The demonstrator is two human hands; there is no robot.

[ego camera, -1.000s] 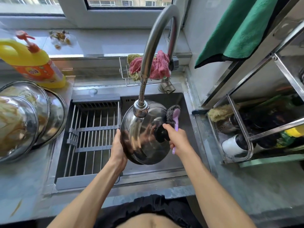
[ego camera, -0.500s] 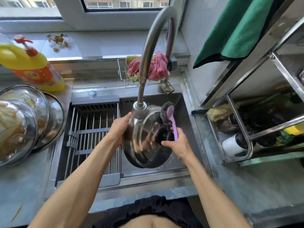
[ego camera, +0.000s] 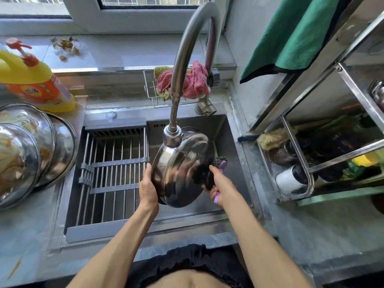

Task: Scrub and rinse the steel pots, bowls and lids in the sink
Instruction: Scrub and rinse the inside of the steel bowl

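Since the earlier frame, left hand [ego camera: 148, 189] has dropped from the far rim of the steel lid [ego camera: 181, 167] to its near-left edge; fingers curl round that rim. Right hand [ego camera: 220, 187] grips the purple-handled scrubber [ego camera: 218, 163], its dark wire head touching the lid's right side beside the black knob. Lid: tilted on edge over the sink [ego camera: 232, 140], right half, under the faucet [ego camera: 172, 135] head. Drying rack [ego camera: 113, 169]: left half of sink. Stacked steel bowls [ego camera: 27, 150]: left counter, soiled. Wire basket [ego camera: 152, 96]: far side, holding pink cloth [ego camera: 195, 82].
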